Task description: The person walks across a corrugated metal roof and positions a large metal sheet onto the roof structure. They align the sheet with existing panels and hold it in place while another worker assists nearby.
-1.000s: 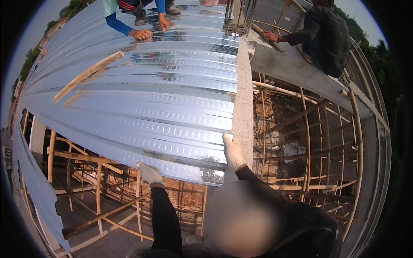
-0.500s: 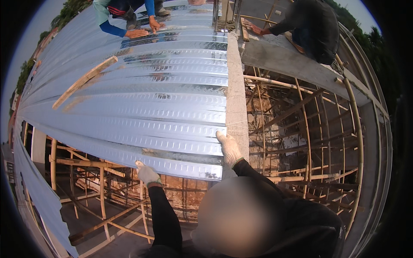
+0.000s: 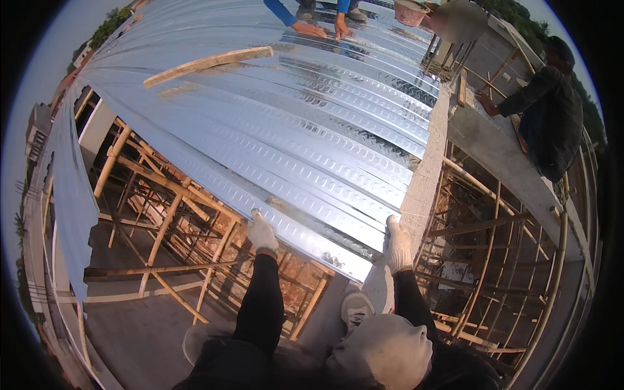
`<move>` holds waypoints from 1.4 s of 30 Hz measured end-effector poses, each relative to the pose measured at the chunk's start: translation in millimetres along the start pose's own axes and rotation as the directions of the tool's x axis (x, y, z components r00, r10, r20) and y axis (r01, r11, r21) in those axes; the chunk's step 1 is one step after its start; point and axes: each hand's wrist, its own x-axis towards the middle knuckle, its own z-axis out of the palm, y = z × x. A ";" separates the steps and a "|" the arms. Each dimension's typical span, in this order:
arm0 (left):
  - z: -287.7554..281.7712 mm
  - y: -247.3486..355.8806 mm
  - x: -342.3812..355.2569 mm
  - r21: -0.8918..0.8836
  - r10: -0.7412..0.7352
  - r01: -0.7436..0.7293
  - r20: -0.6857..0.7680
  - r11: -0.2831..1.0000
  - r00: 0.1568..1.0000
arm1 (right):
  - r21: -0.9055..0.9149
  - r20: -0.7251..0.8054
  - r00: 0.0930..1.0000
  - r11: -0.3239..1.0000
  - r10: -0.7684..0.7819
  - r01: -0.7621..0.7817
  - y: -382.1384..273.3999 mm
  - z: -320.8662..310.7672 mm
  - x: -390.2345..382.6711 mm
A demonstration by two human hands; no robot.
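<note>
A shiny ribbed metal decking sheet [image 3: 292, 227] lies at the near side of a wide decked area. My left hand [image 3: 263, 235], in a pale knitted glove, grips its long near edge, thumb on top and the other fingers partly hidden. At the sheet's right end, my gloved right hand [image 3: 399, 246] is closed on the short edge, beside the concrete beam [image 3: 426, 169]. Black sleeves cover both my forearms. A pale shoe [image 3: 357, 309] stands on the concrete just below the sheet's near corner.
A wooden plank [image 3: 208, 65] lies on the decking. Bamboo scaffolding [image 3: 162, 227] fills the openings below, left and right. One person's bare hands [image 3: 325, 29] rest on the far sheets. Another person in dark clothes [image 3: 552, 117] crouches on the right-hand beam. Rebar [image 3: 448, 58] sticks up at the far corner.
The view has swung, so the sheets now slant down to the right and the shoe shows. Both my hands stay on the sheet's edges. The blue-sleeved person's hands remain on the decking.
</note>
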 end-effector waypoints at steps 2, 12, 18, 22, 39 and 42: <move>-16.7 -12.8 29.4 0.117 0.048 -0.042 -0.047 0.992 0.998 | -0.188 -0.058 0.982 0.968 -0.181 0.167 -24.1 12.2 -16.6; -25.1 30.8 -7.4 0.449 -0.019 0.024 -0.015 0.893 1.000 | -0.770 0.560 0.549 -0.147 -0.620 0.621 -57.0 132.6 7.0; -46.6 17.0 18.1 0.649 -0.110 0.034 0.077 0.760 0.991 | -0.712 0.656 0.560 -0.168 -0.507 0.682 -39.9 138.6 11.8; -88.4 30.0 51.1 0.785 -0.222 -0.024 0.204 0.619 0.953 | -0.688 0.673 0.528 -0.176 -0.518 0.704 -29.4 143.8 9.2; -293.0 123.1 118.4 0.961 -0.355 -0.246 0.276 0.130 0.893 | -0.681 0.706 0.542 -0.227 -0.456 0.696 -25.2 141.6 11.4; -243.5 160.1 89.2 0.930 -0.549 -0.321 0.364 0.176 0.752 | -0.725 0.666 0.587 -0.215 -0.460 0.654 -40.5 121.3 23.6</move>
